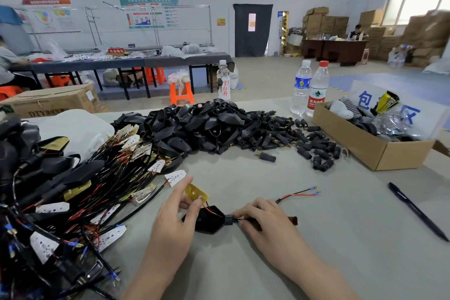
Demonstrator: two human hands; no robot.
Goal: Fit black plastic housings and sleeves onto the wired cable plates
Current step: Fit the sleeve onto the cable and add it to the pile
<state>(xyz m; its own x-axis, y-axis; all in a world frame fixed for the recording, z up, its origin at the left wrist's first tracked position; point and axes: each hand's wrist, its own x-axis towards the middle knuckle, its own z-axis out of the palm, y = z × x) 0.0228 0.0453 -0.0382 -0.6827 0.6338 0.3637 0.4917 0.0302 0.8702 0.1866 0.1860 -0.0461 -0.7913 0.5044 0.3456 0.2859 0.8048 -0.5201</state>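
My left hand (174,220) pinches a yellow cable plate (196,193) between thumb and fingers, tilted above a black plastic housing (209,220) lying on the table. Red and black wires run from the plate into the housing. My right hand (261,217) grips the black cable and sleeve (230,219) at the housing's narrow end. The cable's red and black wire ends (302,193) with blue terminals stick out beyond my right hand. A heap of black housings (194,124) and a spread of black sleeves (292,139) lie further back.
A tangle of wired cable plates (73,197) fills the left side. A cardboard box (379,143) of parts stands at right, with three water bottles (302,87) behind. A black pen (416,212) lies at right. People sit at tables in the background.
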